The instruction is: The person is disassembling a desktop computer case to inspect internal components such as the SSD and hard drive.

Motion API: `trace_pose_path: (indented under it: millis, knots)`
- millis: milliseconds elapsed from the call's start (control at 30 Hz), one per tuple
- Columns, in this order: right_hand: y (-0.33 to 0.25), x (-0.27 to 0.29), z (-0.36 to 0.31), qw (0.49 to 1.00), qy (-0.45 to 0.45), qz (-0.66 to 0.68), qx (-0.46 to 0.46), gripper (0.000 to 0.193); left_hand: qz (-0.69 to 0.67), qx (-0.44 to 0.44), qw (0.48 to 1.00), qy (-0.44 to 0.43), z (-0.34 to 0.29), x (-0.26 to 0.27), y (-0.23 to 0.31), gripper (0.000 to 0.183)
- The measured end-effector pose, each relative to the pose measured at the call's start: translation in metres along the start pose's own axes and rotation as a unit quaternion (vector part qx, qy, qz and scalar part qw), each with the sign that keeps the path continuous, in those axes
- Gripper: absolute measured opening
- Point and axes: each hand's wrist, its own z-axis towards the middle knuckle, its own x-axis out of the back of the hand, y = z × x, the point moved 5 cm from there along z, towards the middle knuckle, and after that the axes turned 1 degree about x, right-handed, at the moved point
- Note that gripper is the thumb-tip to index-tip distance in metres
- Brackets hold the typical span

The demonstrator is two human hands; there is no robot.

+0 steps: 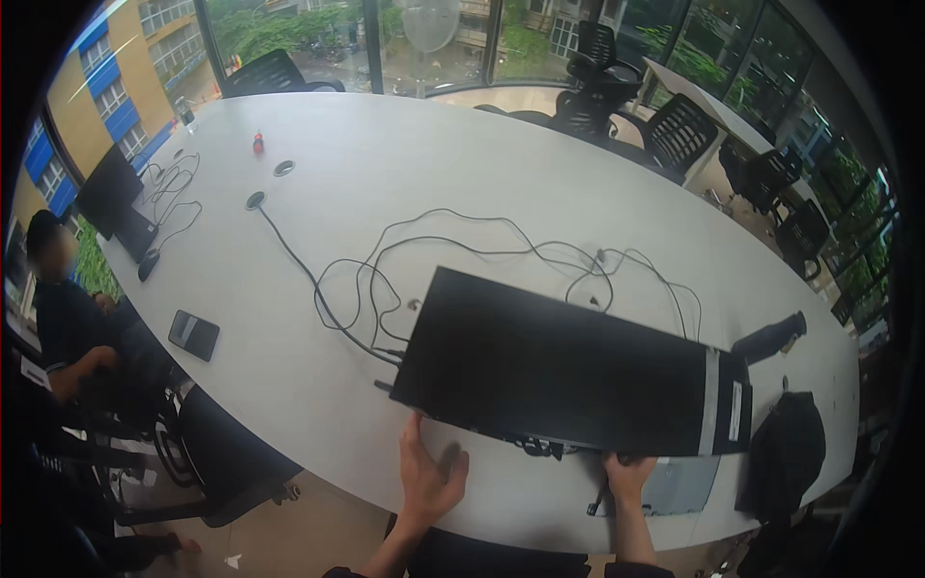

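A black desktop computer case [568,366] stands over the near middle of the white table, tilted toward the right. A thick dark cable plugs into its left end, and some dark wires show below its near edge. At its near left corner, my left hand [431,479] has its fingers up against the case, with the thumb spread apart. My right hand [631,477] grips the near edge farther right, with the fingertips hidden under the case. Partly beneath that hand lies a flat grey metal panel [682,485].
Thin black cables [453,241] loop behind the case. A phone [195,334] lies at left, near a mouse [148,264] and monitor [116,191]. A dark bottle [769,337] and a black bag [785,453] are at right. A seated person [77,328] is at left.
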Motion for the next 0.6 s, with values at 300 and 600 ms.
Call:
trace_pose_path:
  millis: [300, 600]
  knots:
    - [0.007, -0.012, 0.007, 0.993, -0.096, 0.069, -0.023, 0.046, 0.031, -0.042, 0.999, 0.009, 0.015, -0.004, -0.01, 0.088]
    - [-0.034, -0.016, 0.024, 0.993, -0.044, 0.094, -0.054, 0.055, -0.067, -0.118, 0.98, 0.146, 0.001, 0.016, -0.005, 0.065]
